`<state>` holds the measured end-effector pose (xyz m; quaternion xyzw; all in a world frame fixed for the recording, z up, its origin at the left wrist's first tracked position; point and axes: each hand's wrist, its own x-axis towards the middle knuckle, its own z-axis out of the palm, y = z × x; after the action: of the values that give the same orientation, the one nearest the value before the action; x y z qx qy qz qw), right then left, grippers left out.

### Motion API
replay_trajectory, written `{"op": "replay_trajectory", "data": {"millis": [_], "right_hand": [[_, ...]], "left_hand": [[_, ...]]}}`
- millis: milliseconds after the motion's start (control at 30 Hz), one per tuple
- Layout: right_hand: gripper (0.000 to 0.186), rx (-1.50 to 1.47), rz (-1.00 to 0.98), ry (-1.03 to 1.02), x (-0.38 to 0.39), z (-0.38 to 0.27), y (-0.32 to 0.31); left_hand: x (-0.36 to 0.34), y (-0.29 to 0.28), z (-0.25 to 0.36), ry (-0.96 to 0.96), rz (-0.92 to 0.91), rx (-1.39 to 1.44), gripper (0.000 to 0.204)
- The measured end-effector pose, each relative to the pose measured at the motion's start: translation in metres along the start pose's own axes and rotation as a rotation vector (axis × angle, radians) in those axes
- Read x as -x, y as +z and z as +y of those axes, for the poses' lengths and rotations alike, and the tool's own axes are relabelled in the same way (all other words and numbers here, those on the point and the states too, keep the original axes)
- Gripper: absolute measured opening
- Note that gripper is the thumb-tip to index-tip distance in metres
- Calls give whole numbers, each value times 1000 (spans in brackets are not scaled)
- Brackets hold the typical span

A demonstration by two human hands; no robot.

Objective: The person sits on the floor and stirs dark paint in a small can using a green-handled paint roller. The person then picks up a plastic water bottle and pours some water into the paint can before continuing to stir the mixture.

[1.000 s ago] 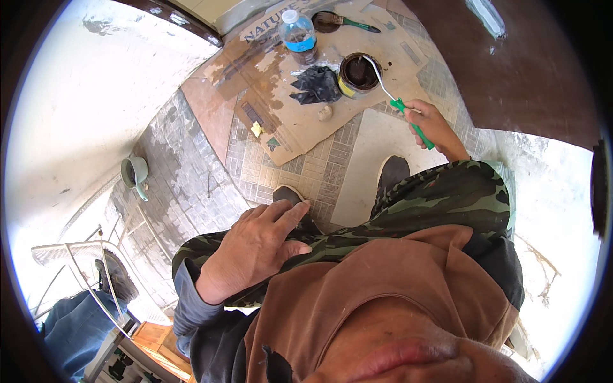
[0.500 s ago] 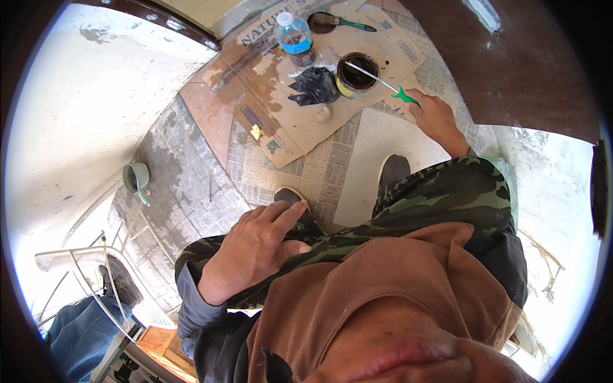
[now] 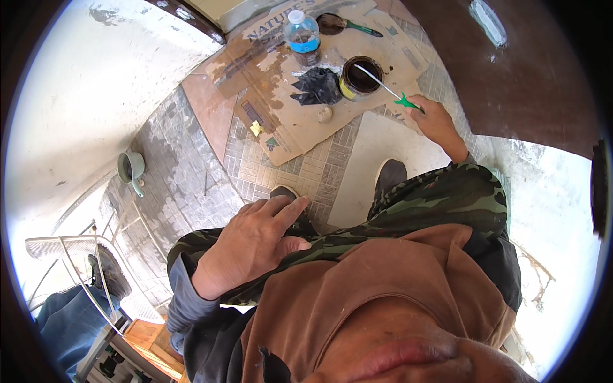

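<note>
My right hand [image 3: 434,124] is closed on the green grip [image 3: 407,102] of a tool whose thin metal shaft [image 3: 380,83] reaches into an open can of dark brown paint [image 3: 359,78]. The tool's far end cannot be made out. Left of the can lie a crumpled black glove or cloth [image 3: 316,87] and, beyond it, a water bottle with a blue label [image 3: 301,41]. A paintbrush [image 3: 364,29] lies across a dark lid [image 3: 329,24] on the cardboard sheet [image 3: 281,127]. My left hand [image 3: 250,239] rests open on my camouflage-clad thigh, fingers apart.
A pale dipper [image 3: 131,167] sits by the white wall [image 3: 70,102] at left. A dark brown panel [image 3: 523,83] rises at right. At lower left, another person's jean-clad leg [image 3: 73,325] and shoe show through a metal rack [image 3: 51,246], beside a wooden box [image 3: 150,338].
My right hand has pushed slightly forward and turned, so the tool's shaft now lies at a flatter slant in the can and less of its green grip shows. My left hand stays on the thigh.
</note>
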<state>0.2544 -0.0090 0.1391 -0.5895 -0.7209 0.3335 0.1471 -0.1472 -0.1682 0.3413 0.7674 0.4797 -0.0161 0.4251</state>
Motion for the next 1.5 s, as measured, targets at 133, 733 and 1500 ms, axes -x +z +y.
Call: {"op": "replay_trajectory", "data": {"millis": [133, 733, 1500], "right_hand": [[30, -161, -241, 345, -1, -8, -22], [35, -225, -258, 316, -4, 7, -30], [35, -74, -28, 113, 5, 16, -32]], "left_hand": [[1, 0, 1, 2, 7, -1, 72], [6, 3, 0, -36, 3, 4, 71], [7, 1, -1, -41, -28, 6, 73]]}}
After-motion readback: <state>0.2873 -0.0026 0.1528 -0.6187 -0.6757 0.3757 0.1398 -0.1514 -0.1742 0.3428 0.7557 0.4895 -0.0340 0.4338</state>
